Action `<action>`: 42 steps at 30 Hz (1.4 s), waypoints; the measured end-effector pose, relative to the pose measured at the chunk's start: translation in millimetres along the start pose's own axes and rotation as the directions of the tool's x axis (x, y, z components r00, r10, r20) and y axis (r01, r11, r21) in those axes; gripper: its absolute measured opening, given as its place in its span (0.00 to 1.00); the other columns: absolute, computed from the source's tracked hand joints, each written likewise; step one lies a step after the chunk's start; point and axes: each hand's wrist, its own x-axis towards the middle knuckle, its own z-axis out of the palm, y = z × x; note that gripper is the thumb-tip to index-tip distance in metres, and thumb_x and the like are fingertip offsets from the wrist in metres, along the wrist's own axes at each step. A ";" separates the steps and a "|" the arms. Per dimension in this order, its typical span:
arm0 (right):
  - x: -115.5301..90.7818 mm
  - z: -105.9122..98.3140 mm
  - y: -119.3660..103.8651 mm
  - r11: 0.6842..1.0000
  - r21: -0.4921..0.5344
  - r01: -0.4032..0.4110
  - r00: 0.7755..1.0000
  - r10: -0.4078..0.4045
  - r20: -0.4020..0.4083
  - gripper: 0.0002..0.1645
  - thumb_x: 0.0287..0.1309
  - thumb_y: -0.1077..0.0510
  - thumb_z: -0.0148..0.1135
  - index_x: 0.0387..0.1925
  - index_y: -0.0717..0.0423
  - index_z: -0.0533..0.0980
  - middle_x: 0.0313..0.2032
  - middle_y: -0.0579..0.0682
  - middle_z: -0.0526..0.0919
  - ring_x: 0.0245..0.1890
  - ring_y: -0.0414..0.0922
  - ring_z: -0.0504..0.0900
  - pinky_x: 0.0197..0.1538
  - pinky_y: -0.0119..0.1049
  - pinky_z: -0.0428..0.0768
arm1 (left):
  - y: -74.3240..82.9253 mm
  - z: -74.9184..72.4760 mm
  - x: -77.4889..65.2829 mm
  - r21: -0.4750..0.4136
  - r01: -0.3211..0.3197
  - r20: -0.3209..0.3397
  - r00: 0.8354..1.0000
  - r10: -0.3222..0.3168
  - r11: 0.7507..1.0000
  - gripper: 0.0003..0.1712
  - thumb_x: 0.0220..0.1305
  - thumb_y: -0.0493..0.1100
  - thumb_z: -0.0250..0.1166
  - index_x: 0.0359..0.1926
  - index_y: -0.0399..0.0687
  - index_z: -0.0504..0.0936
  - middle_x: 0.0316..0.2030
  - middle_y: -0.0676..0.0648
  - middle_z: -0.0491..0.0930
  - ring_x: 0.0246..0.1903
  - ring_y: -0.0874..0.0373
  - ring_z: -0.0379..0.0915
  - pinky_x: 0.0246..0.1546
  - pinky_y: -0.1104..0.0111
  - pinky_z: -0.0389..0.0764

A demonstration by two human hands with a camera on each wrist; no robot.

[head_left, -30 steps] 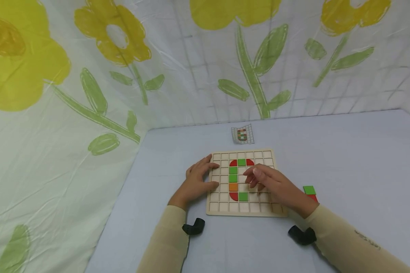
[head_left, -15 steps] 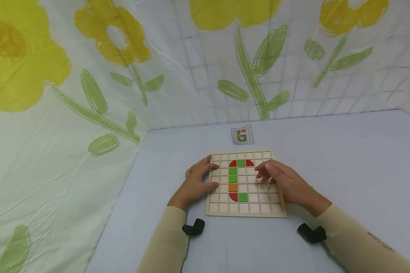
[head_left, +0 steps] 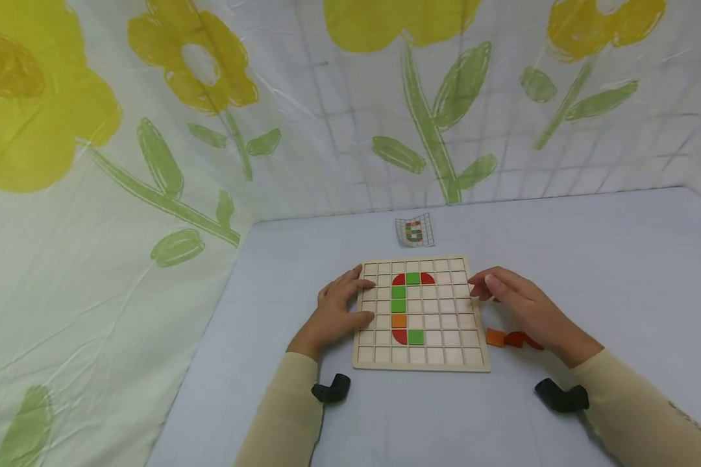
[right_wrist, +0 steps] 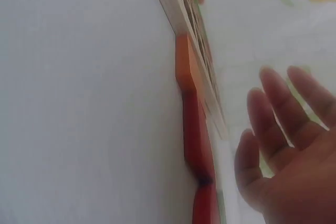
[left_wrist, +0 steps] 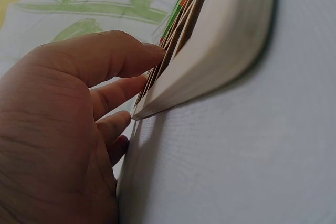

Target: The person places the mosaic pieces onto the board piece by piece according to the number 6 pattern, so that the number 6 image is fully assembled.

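Observation:
A wooden grid board (head_left: 454, 356) lies on the table, holding flat tiles in a C-like outline: green squares (head_left: 398, 305), an orange square (head_left: 398, 320) and red quarter-round tiles (head_left: 400, 336). My left hand (head_left: 334, 312) rests at the board's left edge, thumb and fingertips reaching over the rim, as the left wrist view also shows. Just off the right edge hovers my right hand (head_left: 522, 305), fingers loosely bent and nothing held; its palm shows bare in the right wrist view. Below it lie a loose orange tile (head_left: 494, 336) and red tiles (right_wrist: 197, 137), partly hidden by the hand.
Behind the board lies a small curled pattern card (head_left: 415, 231) with a printed grid and coloured figure. A flower-print curtain (head_left: 327, 130) hangs along the table's back and left. The table (head_left: 409, 421) has a pale cloth.
My right hand has drawn back rightward from over the board to beside it, uncovering the board's right columns and the loose orange and red tiles. The left hand stays in place.

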 end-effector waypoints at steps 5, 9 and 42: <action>-7.0 -10.2 7.2 0.998 -0.041 -0.040 0.999 0.040 0.002 0.22 0.88 0.56 0.45 0.62 0.65 0.79 0.53 0.57 0.84 0.53 0.47 0.80 0.58 0.26 0.74 | 0.9 -0.5 -0.6 -0.004 -0.008 -0.002 1.000 0.008 1.000 0.34 0.63 0.52 0.72 0.71 0.59 0.81 0.85 0.57 0.53 0.83 0.54 0.44 0.78 0.49 0.37; -11.9 -17.4 12.9 0.994 -0.069 -0.088 0.996 0.089 0.018 0.20 0.88 0.54 0.47 0.62 0.62 0.80 0.53 0.54 0.85 0.55 0.45 0.81 0.58 0.24 0.72 | 1.2 -0.8 -0.6 -0.015 -0.023 -0.007 1.000 0.023 1.000 0.34 0.62 0.51 0.72 0.70 0.59 0.81 0.85 0.56 0.54 0.83 0.52 0.44 0.78 0.47 0.38; -13.0 -29.6 22.3 0.943 -0.332 -0.012 0.956 0.108 0.274 0.19 0.62 0.47 0.82 0.49 0.45 0.84 0.50 0.40 0.81 0.54 0.45 0.75 0.58 0.38 0.74 | 2.1 -1.7 -0.9 -0.008 -0.020 0.002 1.000 0.020 1.000 0.34 0.63 0.50 0.72 0.70 0.57 0.81 0.85 0.54 0.53 0.83 0.52 0.44 0.78 0.47 0.38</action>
